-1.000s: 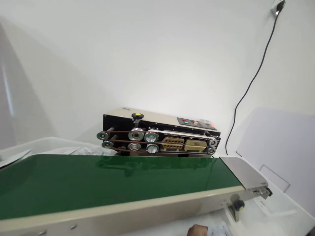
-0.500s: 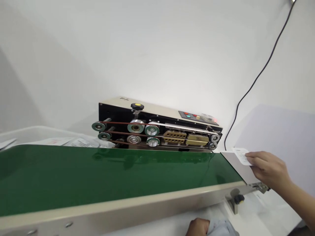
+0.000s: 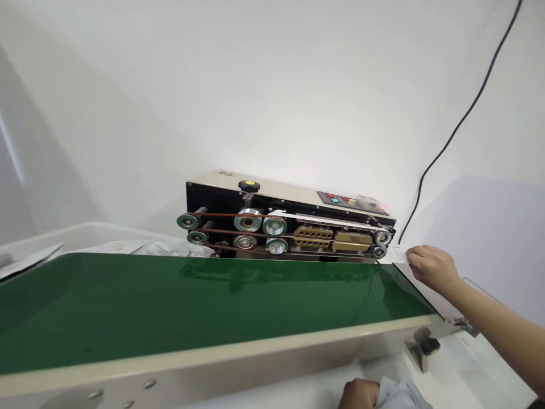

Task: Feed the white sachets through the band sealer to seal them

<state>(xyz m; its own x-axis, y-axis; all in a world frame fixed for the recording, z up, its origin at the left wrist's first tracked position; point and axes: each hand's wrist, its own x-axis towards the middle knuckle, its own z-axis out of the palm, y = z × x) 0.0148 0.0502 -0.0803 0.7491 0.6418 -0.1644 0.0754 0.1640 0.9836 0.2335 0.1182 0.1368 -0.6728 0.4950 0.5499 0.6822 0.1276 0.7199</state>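
My right hand [image 3: 433, 267] pinches a small white printed packet [image 3: 399, 251] by its near edge, holding it close to the right-hand rollers of a band sealer [image 3: 289, 218]. The packet's far end lies beside those rollers; I cannot tell whether it touches them. Below the conveyor's front edge, my left hand [image 3: 360, 393] is closed on pale grey-white packets [image 3: 402, 395], cut off by the bottom of the view. Its fingers are mostly hidden. The green conveyor belt [image 3: 213, 307] runs along the front of the sealer.
A white bin [image 3: 97, 230] holding several printed packets [image 3: 164, 250] stands behind the belt's left end. A black cable [image 3: 464, 116] hangs down the wall behind the sealer. A black knob [image 3: 431, 345] juts from the conveyor's front right, and a flat plate [image 3: 426, 292] adjoins the belt's right end.
My right hand has moved left with the white packet, bringing it up to the sealer's right-hand rollers. My left hand still holds its packets. The whole view has shifted slightly.
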